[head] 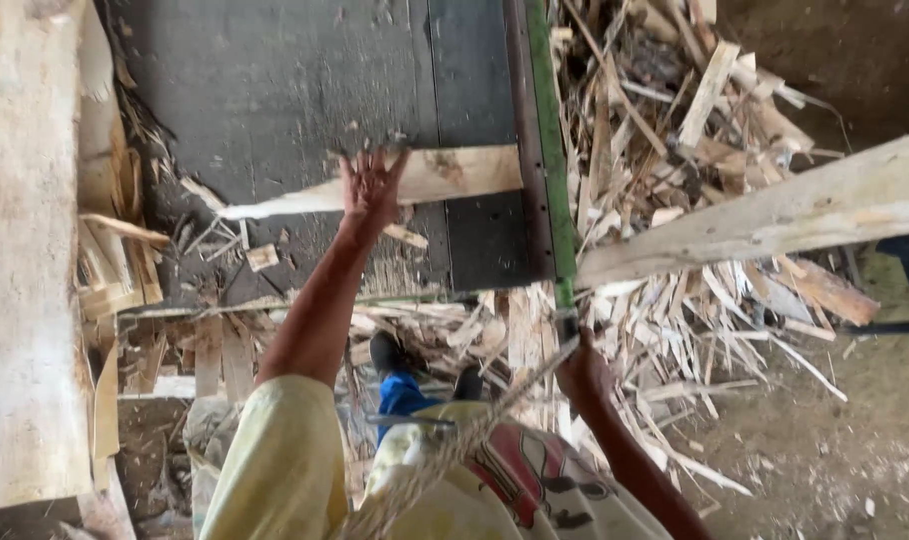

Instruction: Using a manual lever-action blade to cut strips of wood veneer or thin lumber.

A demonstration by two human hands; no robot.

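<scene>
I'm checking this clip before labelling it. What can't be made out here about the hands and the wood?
- Head view: the right hand is half behind a rope and the green rail; its grip is unclear.
- The left hand covers part of the pale plank; motion blur softens the fingers.
- The large beam runs off the right edge.
- Scrap pile: pieces too jumbled to separate.

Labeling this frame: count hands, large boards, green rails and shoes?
Hands: 2 (left hand on the wedge board, right hand low by the green rail)
Large boards: 2 (wedge board, long plank)
Green rails: 1
Shoes: 2
Total: 7
</scene>
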